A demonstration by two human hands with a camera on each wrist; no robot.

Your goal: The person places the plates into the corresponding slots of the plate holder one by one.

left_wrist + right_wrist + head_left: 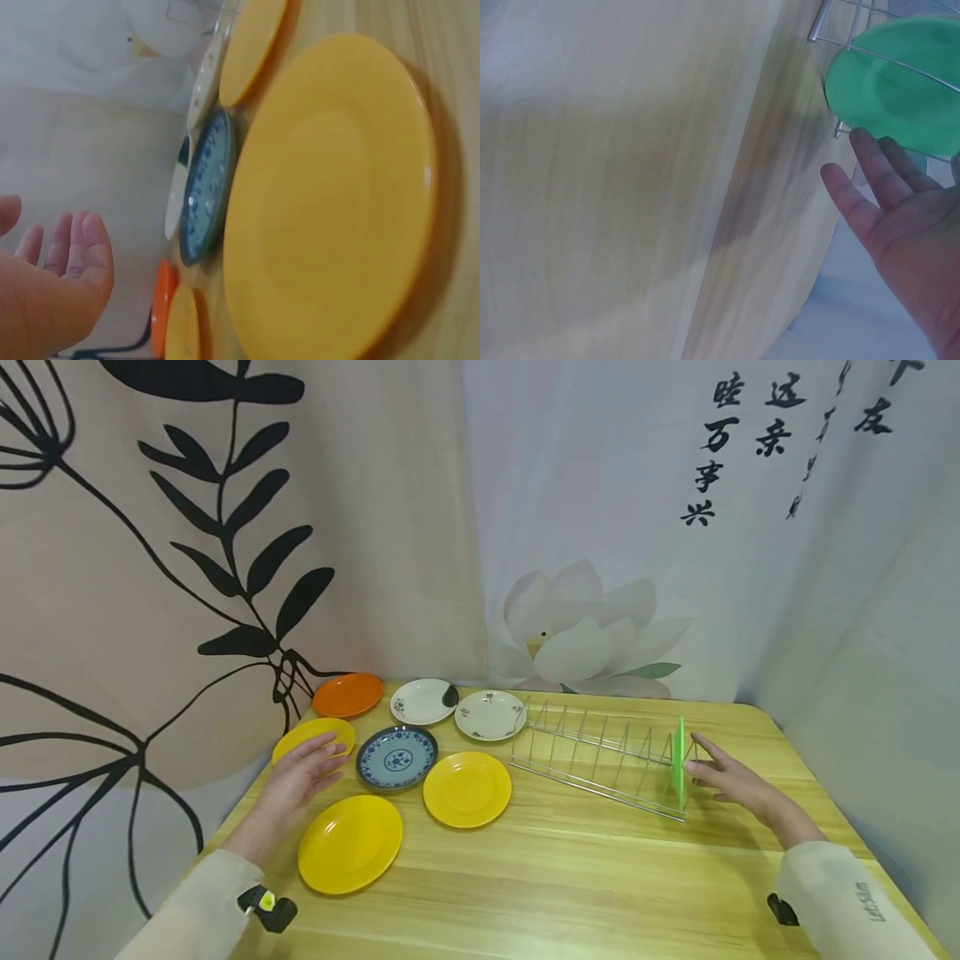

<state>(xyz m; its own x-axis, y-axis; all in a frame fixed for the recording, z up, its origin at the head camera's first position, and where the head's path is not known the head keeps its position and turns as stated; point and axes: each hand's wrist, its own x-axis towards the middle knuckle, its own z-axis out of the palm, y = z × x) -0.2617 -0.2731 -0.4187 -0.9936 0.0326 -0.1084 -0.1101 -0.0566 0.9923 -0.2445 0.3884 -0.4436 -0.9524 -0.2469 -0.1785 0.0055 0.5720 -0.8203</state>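
Observation:
My left hand (303,770) hovers at the left, fingers loosely extended and holding nothing. Behind it lies a yellow plate (330,727), partly hidden by the fingers. A blue patterned plate (397,757) is to its right, and a larger yellow plate (330,195) fills much of the left wrist view. At the right end of a wire dish rack (592,752) a green plate (678,764) stands upright between the wires. My right hand (735,781) is beside that plate with spread fingers; in the right wrist view its fingertips (861,139) appear just off the plate.
Another yellow plate (467,789) lies left of the rack. At the back are an orange plate (348,695), a white plate with a dark patch (420,703) and a white patterned plate (489,717), close to the rack's left end. Curtains stand behind the wooden table (570,885).

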